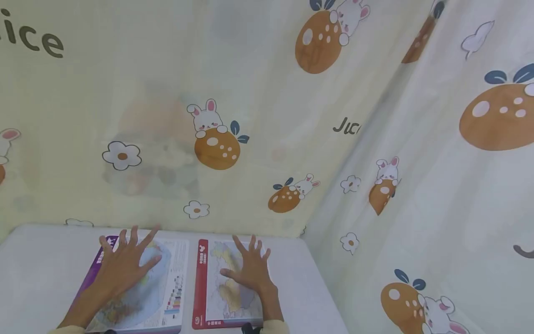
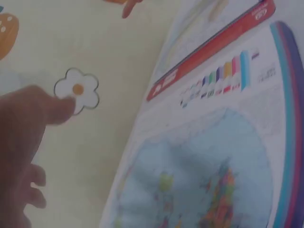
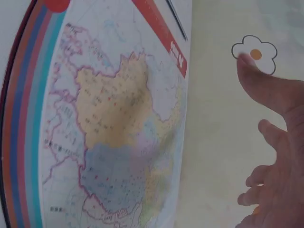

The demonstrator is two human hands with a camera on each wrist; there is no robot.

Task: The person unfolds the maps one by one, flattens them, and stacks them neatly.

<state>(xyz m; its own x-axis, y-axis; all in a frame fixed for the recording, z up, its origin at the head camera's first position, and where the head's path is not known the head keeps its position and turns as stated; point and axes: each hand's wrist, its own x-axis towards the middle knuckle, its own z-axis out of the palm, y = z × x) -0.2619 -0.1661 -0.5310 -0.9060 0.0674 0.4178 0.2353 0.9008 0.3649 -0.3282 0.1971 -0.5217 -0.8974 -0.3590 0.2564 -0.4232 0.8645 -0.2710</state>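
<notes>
My left hand [image 1: 125, 262] hovers over a world map board [image 1: 143, 297] with a purple left edge, its fingers spread wide. In the left wrist view the thumb stands away from the board's surface and the hand [image 2: 19, 128] holds nothing. A second, smaller map board [image 1: 229, 299] with a red left edge lies to the right. Over it is my right hand [image 1: 251, 269], fingers fanned out, with nothing in its grasp. The right wrist view shows this map [image 3: 114, 114], coloured in yellow and blue regions, and the right hand [image 3: 280, 142] beside it with thumb extended.
Both boards lie side by side on a white table [image 1: 292, 278], a narrow gap between them. Behind and to the right hangs a pale curtain [image 1: 258, 93] printed with rabbits, orange fruits and flowers, reaching the table's back edge.
</notes>
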